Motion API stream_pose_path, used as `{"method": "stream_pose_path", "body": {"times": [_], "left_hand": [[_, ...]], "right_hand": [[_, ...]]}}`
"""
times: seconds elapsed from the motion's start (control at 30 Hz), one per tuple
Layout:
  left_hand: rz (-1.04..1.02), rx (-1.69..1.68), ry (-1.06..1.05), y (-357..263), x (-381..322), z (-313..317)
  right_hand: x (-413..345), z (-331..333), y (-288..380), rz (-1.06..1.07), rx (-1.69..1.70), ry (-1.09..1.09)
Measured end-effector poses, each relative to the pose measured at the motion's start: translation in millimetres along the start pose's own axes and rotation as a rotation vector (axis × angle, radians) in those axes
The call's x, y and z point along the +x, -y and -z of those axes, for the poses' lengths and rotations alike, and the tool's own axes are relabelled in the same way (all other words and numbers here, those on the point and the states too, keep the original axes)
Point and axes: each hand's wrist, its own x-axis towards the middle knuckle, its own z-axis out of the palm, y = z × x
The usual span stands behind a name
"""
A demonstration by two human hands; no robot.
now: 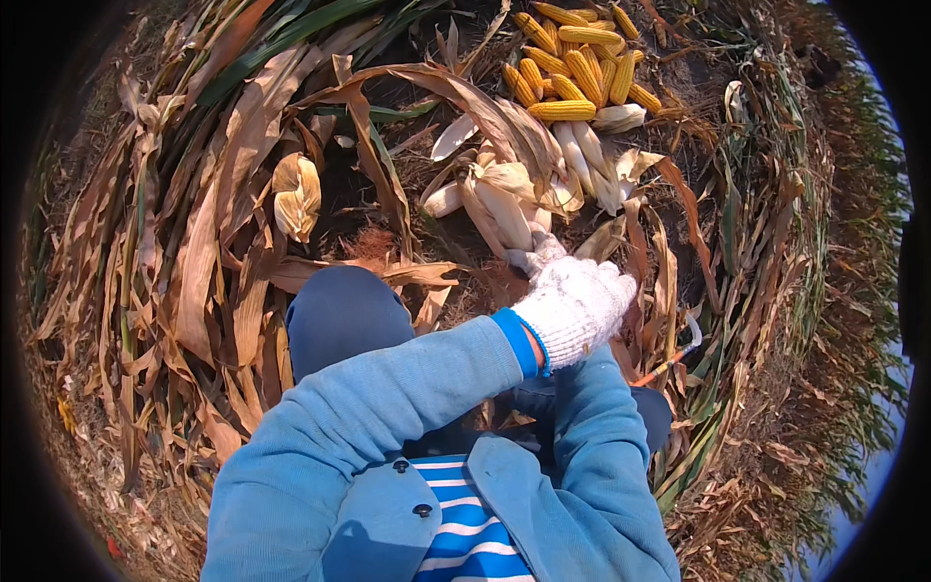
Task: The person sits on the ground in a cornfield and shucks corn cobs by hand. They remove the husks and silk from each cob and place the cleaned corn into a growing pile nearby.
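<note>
My left hand [578, 302], in a white knit glove with a blue cuff, reaches across to the right with its fingers curled. What lies under its palm is hidden. My right sleeve [600, 407] runs up beneath that glove, which covers my right hand. Gloved fingertips [534, 251] touch or nearly touch the base of a corn ear in pale dry husk [502, 211]; whose fingers these are is unclear. More husk-covered ears [589, 156] lie just beyond. Farther off is a pile of bare yellow corn cobs [582, 65].
Dry cornstalks and leaves [196, 262] lie thickly on the left. A husked ear [297, 196] rests among them. At my right knee is an orange-handled tool with a pale curved end, apparently a sickle [662, 366]. Standing plants [865, 291] line the far right.
</note>
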Motion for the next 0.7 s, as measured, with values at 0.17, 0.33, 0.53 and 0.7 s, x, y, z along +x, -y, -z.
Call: {"method": "stream_pose_path", "body": {"times": [0.17, 0.33, 0.53, 0.7], "left_hand": [[-0.112, 0.185, -0.229, 8, 0, -11], [0.102, 0.192, 0.131, 16, -14, -32], [0.516, -0.151, 0.13, -3, -44, -44], [0.505, -0.062, 0.048, -30, -42, -40]], "right_hand": [[-88, 82, 25, 0.133, -0.6, -0.278], [-183, 109, 46, 0.653, -0.743, -0.318], [-203, 109, 18, 0.251, -0.132, -0.828], [-187, 90, 11, 0.086, 0.266, -0.327]]}}
